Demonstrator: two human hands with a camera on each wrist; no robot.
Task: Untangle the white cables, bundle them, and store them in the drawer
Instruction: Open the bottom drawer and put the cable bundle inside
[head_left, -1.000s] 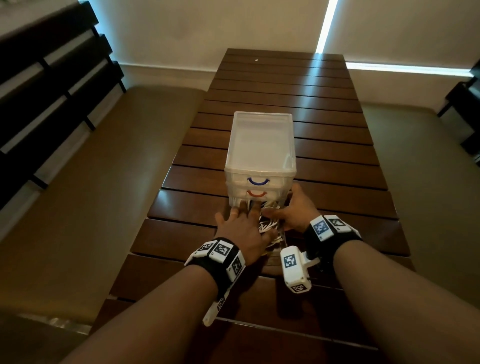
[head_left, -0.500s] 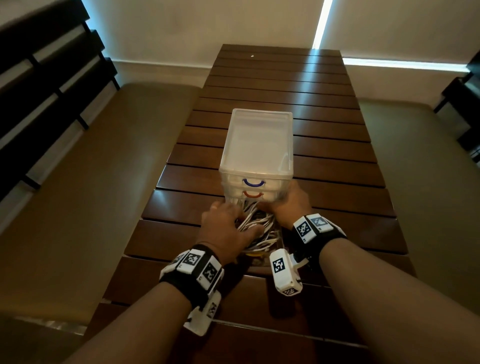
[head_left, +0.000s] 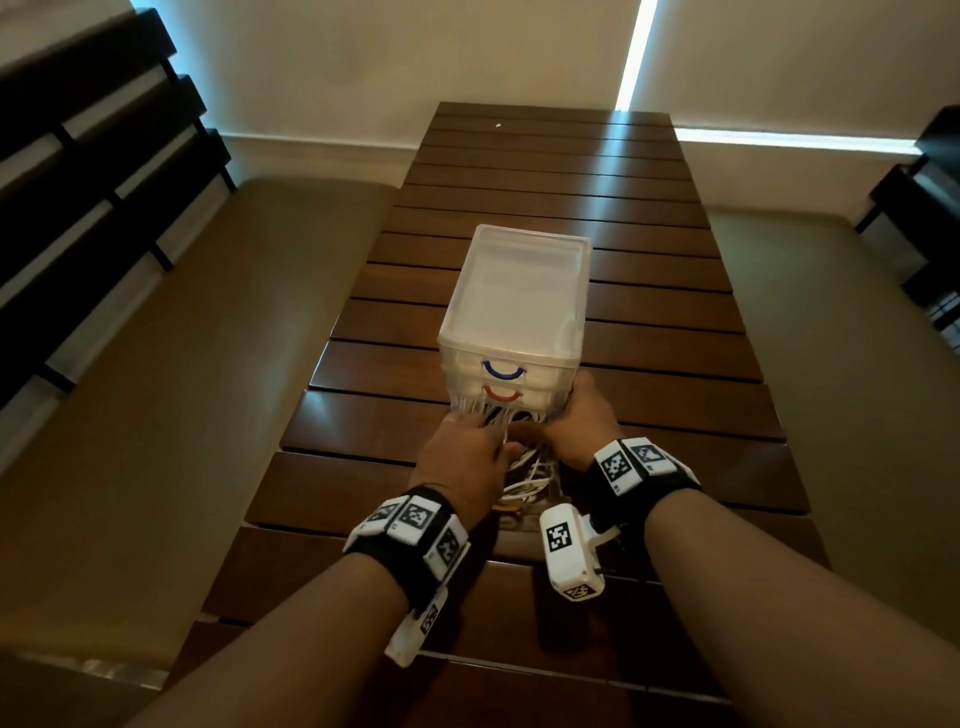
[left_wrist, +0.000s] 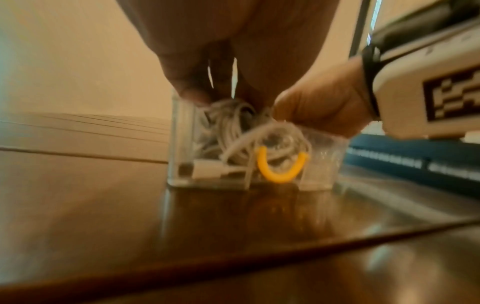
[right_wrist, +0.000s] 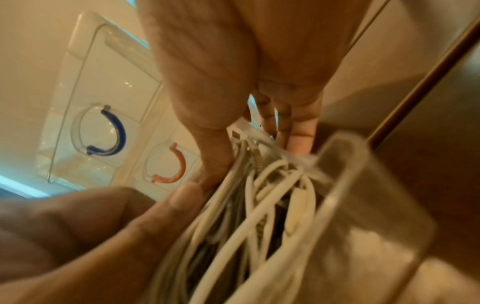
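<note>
I'm in what looks like a home sitting room, dim and quiet. Under me runs a long surface (head_left: 545, 218) of dark wooden slats, stretching toward twelve o'clock. Padded tan benches (head_left: 218, 338) flank it at nine and three o'clock. Black slatted furniture (head_left: 93, 171) stands at ten o'clock, more dark furniture (head_left: 930, 218) at two. Plain cream walls (head_left: 415, 62) close the far end, daylight slipping through gaps in drawn blinds (head_left: 810, 67) at one o'clock.

Left hand (head_left: 462, 457) hides most of the white cables (head_left: 524, 475) in head view; both wrist views motion-blurred, drawer (left_wrist: 322, 160) edges smeared, forearms cut off at btm edge.
</note>
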